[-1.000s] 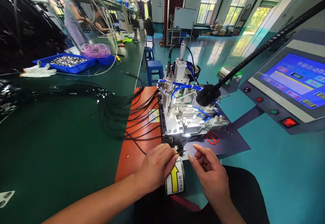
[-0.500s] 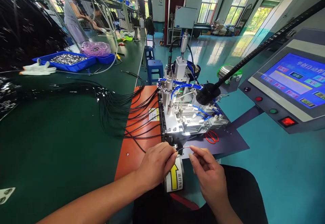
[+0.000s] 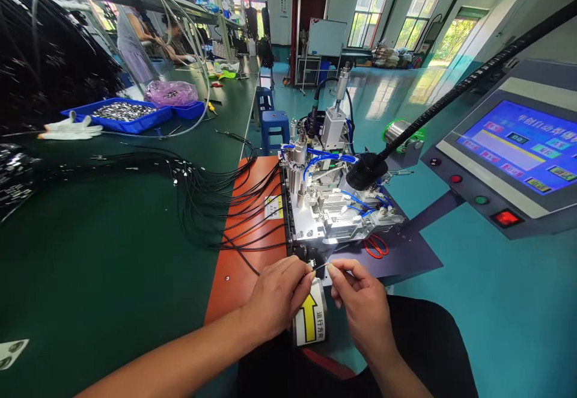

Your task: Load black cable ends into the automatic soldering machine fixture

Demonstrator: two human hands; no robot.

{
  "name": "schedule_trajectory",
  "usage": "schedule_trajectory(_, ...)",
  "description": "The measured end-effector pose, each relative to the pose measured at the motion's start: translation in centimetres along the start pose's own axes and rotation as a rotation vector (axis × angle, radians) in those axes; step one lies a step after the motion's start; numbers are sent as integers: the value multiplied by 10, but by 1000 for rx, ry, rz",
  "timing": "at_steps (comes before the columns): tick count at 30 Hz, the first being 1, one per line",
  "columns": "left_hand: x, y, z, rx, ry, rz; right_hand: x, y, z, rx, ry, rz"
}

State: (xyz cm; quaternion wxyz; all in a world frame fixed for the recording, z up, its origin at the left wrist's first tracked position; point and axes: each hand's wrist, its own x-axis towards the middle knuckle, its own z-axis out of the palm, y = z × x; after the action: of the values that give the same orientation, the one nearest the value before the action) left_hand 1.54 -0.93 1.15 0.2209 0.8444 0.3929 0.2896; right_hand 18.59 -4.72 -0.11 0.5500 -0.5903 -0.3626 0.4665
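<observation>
My left hand (image 3: 277,294) pinches the end of a thin black cable (image 3: 246,261) at the front edge of a small metal machine (image 3: 331,205). My right hand (image 3: 358,302) is closed in a pinch on the cable's bare wire tip (image 3: 321,265), right beside the left fingers. Both hands hover over a white label with a yellow arrow (image 3: 311,320). Several more black cables (image 3: 211,196) fan out leftwards from the machine's conveyor across an orange plate (image 3: 238,266).
A control panel with a blue touchscreen (image 3: 518,145) and buttons stands at the right. Red scissors (image 3: 376,246) lie by the machine. A black flexible hose (image 3: 451,94) arches above it. Blue trays of metal parts (image 3: 121,112) and white gloves (image 3: 67,127) sit far left. People work behind.
My right hand has moved left, up to the left hand, and closed on the wire tip. The left hand has stayed in place.
</observation>
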Motion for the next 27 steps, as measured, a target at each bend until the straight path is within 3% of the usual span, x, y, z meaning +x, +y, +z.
schedule_trajectory(8, -3, 0, 6, 49, 27, 17, -4, -1, 20, 64, 62, -127)
schedule_trajectory(13, -3, 2, 6, 23, 34, 8, -7, 2, 29, 157, 56, -122)
schedule_trajectory(20, -2, 0, 4, 31, 66, 57, 1, -11, -4, 123, -133, 47)
schedule_trajectory(23, -2, 1, 3, 64, 53, 71, 8, -21, -19, 16, -197, 66)
schedule_trajectory(27, -2, 0, 4, 91, 57, 90, 13, -31, -22, -93, -275, 44)
